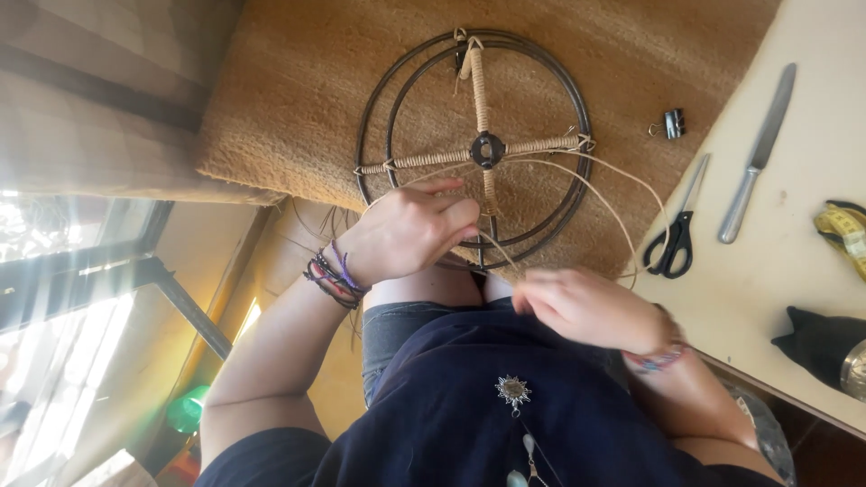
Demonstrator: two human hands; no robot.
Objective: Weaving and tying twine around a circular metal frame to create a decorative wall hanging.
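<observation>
Nearest the lens: one dark navy garment (469, 424) on the wearer's torso, carrying one silver sun-shaped pendant (512, 390)

One woven fibre mat (307, 99) fills the upper middle of the view; its near edge drops off at left toward a glass-and-metal frame (99, 271), and at right it meets one pale tabletop (794, 271) whose edge runs diagonally down to the right.

One round metal frame (568, 117), made of two concentric dark rings, lies flat on the mat with its lower rim at the wearer's knees. Four spokes meet at one dark hub (487, 150). Three spokes, the upper, the left and the right, are wrapped in pale cord (622, 216); wrapping on the near spoke reaches only just below the hub. One wrapped axis runs away from the wearer, the other crosswise. Loose cord loops out past the right rim and back toward the hands. Bare mat remains above and left of the frame; room is tighter at right, toward the table.

Left hand (410, 233): fingers curled shut against the near spoke and cord at the lower rim; bracelets at the wrist. Right hand (586, 308): fingers bent inward, pinching the cord just off the rim, apart from the frame.

On the table: one table knife (758, 153), one pair of black-handled scissors (677, 225), one yellow tape measure (843, 230), one dark cloth item (816, 341). On the mat: one binder clip (672, 123)
</observation>
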